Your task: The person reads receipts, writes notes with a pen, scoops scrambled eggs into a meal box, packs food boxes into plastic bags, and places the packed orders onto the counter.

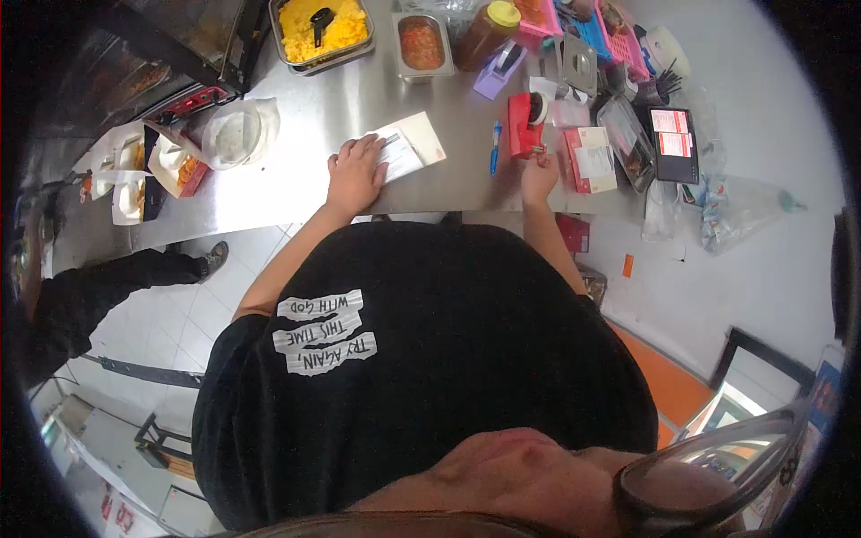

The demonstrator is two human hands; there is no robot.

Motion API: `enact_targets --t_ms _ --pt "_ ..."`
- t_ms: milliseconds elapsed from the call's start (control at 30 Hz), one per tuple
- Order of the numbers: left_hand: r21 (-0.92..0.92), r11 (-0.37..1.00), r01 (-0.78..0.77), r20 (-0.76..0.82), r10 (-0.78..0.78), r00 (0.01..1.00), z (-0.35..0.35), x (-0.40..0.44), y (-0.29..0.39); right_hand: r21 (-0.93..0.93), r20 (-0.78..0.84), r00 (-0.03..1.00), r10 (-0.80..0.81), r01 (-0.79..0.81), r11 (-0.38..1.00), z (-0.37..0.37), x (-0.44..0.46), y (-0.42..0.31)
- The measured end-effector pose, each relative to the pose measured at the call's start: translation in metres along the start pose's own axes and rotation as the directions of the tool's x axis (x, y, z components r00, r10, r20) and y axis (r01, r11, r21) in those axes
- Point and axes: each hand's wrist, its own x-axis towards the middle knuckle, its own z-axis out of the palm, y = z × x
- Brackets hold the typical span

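Note:
My left hand (356, 176) lies with its fingers spread on a white paper slip, which rests on a cream-coloured flat packet (424, 137) on the steel counter (314, 117). On the right, my right hand (540, 176) is at the lower end of a red tape dispenser (520, 127), its fingers drawn together there; what they pinch, if anything, is too small to make out. A blue pen (495, 148) lies just left of the dispenser. Right of my right hand is a red and white box (589, 160) with a paper slip on it.
Trays of yellow food (323, 31) and red sauce (421, 47) stand at the back, beside a yellow-capped bottle (489, 34) and a purple dispenser (499, 72). Food boxes (179, 166) and another person's leg (134, 278) are at left. A phone or tablet (674, 145) is at right.

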Motion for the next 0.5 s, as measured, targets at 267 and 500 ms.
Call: enact_targets --t_ms 267,500 --pt "-0.015 0.999 0.032 -0.009 -0.032 0.999 0.007 0.012 -0.007 -0.198 -0.218 0.967 0.133 -0.177 0.964 -0.004 -0.006 0.036" --pt "0.012 0.999 0.041 0.038 -0.041 0.998 0.014 0.024 -0.012 0.391 0.424 0.858 0.290 -0.462 0.796 0.011 -0.081 -0.035"
